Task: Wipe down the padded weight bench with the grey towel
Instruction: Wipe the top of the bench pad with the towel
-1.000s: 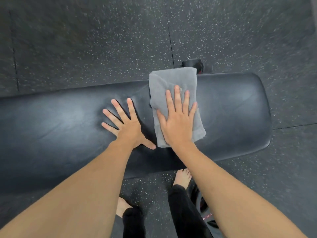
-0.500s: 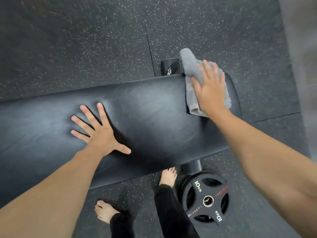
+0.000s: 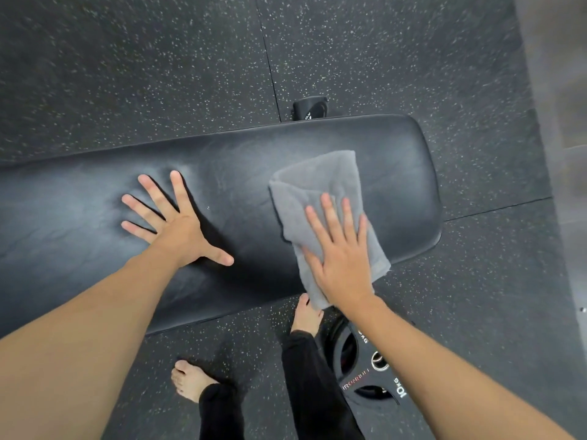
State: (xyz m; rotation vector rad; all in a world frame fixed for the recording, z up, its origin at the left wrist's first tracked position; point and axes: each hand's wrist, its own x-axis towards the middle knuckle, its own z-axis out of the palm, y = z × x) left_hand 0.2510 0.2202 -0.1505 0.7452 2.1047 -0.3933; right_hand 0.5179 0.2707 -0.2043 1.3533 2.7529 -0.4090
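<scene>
The black padded weight bench (image 3: 241,173) runs across the view from the left edge to its rounded right end. A folded grey towel (image 3: 320,188) lies on the bench near that right end, its near corner hanging over the front edge. My right hand (image 3: 341,255) presses flat on the towel's near half, fingers spread. My left hand (image 3: 173,222) rests flat on the bare padding to the left, fingers splayed, holding nothing. Faint streaks show on the padding around both hands.
Speckled black rubber floor tiles (image 3: 365,52) surround the bench. A black 10 kg weight plate (image 3: 368,369) lies on the floor under my right forearm, beside my bare feet (image 3: 190,379). A bench foot (image 3: 309,108) sticks out behind the bench.
My right hand slid the towel from the bench's middle out to its far right corner, then back toward the near front edge. My left hand stayed planted on the padding.
</scene>
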